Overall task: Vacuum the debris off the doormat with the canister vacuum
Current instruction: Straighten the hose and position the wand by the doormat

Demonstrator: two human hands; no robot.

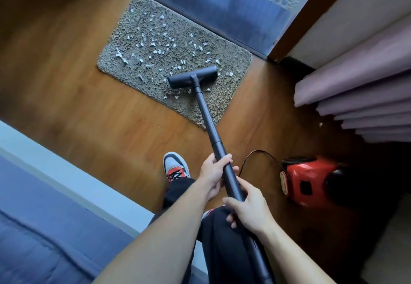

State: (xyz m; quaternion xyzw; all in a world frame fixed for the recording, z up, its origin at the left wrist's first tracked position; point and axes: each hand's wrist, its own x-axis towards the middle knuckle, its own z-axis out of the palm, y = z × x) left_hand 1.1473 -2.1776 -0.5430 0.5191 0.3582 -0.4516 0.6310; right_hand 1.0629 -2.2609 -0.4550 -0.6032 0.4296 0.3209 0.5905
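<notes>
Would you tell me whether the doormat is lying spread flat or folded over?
Spread flat: the doormat lies with its whole outline on the floor, no corner turned over.

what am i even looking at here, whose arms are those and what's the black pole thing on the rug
There is one picture, from a camera worn on a person's head, looking down at their own arms. There is no robot. The black pole is the tube of a vacuum cleaner. The left hand grips it further along and the right hand grips it nearer the body. At its far end the flat floor head rests on a shaggy doormat, which is strewn with small white scraps. The red canister sits on the wooden floor to the right.
</notes>
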